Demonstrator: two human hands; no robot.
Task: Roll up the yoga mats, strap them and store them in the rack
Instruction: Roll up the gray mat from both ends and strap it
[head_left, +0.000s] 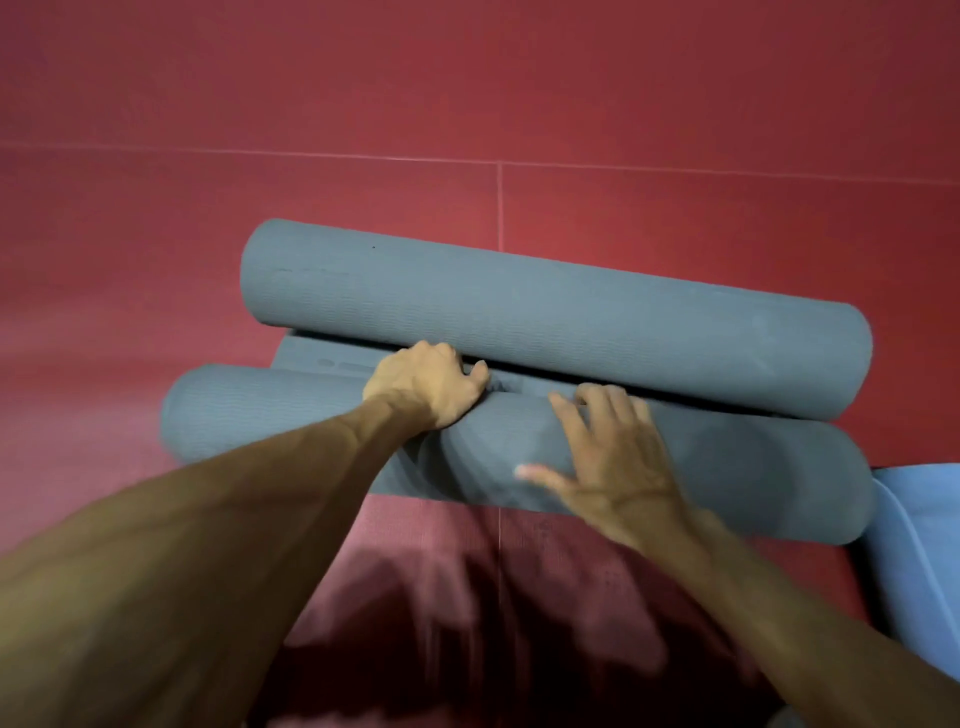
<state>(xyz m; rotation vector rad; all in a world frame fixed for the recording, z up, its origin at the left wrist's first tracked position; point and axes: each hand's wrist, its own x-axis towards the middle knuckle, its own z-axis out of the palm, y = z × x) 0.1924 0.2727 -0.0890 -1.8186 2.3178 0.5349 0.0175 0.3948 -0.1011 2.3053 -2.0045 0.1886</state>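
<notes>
While our left hand (428, 387) curls its fingers over the far side of the near roll of grey ribbed foam yoga mat (753, 483), gripping it right at the crease, our right hand (608, 457) lies spread on top of that same roll, fingers straight and relaxed, thumb out toward us, a little blurred. That near roll lies crosswise on the red padded floor (467, 104), and both our forearms reach over its near edge. Just beyond it, touching along its far side, sits a second roll of grey foam yoga mat (519, 312), shifted a bit to the right. Between the two, left of our left hand, we see a flat strip of grey mat (322, 361). At the near roll's right end, a light blue mat (914, 545) pokes in, mostly cut off.
</notes>
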